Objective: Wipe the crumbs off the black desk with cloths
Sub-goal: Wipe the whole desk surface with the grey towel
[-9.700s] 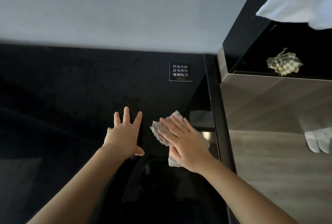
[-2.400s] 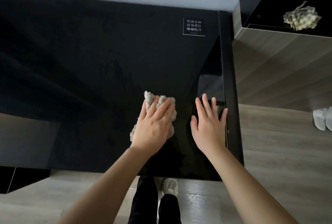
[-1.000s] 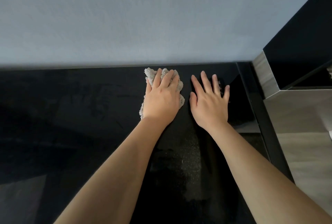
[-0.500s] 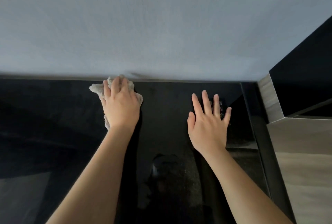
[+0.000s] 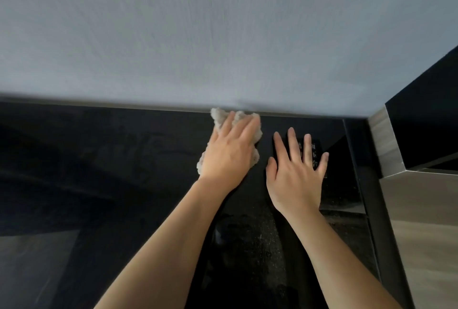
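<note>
The glossy black desk (image 5: 124, 164) fills the lower half of the view and meets a grey wall at its far edge. My left hand (image 5: 230, 152) presses flat on a crumpled beige cloth (image 5: 220, 116) at the desk's far edge, right against the wall. My right hand (image 5: 296, 172) lies flat on the glass beside it, fingers spread, holding nothing, and partly covers a small printed label (image 5: 316, 152). Fine pale specks (image 5: 257, 231) dot the glass between my forearms.
A grey wall (image 5: 223, 30) rises behind the desk. A black frame strip (image 5: 359, 184) borders the desk's right side. Beyond it stands a wood-grain cabinet (image 5: 421, 222) with a dark panel (image 5: 426, 115) above.
My left hand has slid the cloth to the right along the far edge, back next to my right hand. The right hand has stayed in place on the label.
</note>
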Tool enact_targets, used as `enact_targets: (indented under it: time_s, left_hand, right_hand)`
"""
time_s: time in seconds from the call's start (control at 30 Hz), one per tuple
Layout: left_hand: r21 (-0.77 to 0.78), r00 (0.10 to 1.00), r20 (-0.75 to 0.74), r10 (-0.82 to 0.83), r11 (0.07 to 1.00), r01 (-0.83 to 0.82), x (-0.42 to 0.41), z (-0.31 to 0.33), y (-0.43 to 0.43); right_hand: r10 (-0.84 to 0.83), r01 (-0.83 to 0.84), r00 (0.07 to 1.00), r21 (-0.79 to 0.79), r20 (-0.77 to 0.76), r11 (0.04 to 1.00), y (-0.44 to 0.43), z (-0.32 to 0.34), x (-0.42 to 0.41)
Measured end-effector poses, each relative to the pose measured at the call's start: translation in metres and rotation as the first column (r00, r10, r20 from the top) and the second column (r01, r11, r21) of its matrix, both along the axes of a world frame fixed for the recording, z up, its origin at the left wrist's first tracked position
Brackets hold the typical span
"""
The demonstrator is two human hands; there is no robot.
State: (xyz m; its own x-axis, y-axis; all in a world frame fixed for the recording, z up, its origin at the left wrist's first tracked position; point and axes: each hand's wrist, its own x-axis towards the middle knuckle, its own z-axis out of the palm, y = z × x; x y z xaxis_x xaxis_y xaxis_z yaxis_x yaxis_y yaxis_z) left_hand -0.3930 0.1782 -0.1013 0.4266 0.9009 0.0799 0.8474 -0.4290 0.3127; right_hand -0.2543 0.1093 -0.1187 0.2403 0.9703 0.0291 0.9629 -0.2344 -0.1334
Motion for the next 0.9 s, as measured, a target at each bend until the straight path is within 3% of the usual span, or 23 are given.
enact_targets:
  time_s: [0.13, 0.37, 0.6, 0.73, 0.9]
  left_hand:
    - [-0.039, 0.964, 0.018, 0.265, 0.964, -0.264, -0.013, -0.001, 0.009]
    - [0.01, 0.999, 0.044, -0.024, 1.0, 0.024, 0.015, -0.002, 0.0]
    - [0.025, 1.0, 0.006, 0.018, 1.0, -0.018, -0.029, -0.001, 0.006]
    - [0.03, 0.999, -0.002, 0.038, 0.999, -0.038, -0.076, -0.002, 0.024]
    - [-0.01, 0.959, -0.021, -0.282, 0.959, 0.282, -0.131, 0.007, 0.049]
  right_hand:
    - [-0.004, 0.004, 1.0, -0.016, 0.007, 1.0, 0.0, 0.001, -0.001]
    - [0.002, -0.001, 1.0, -0.024, 0.01, 1.0, 0.0, 0.002, 0.0]
    - [-0.014, 0.015, 1.0, -0.04, 0.026, 0.999, 0.001, 0.003, -0.002]
    - [-0.078, 0.075, 0.995, -0.054, -0.064, 0.996, 0.011, 0.008, -0.03]
    - [0.015, -0.016, 1.0, -0.063, -0.012, 0.998, 0.026, 0.005, -0.069]
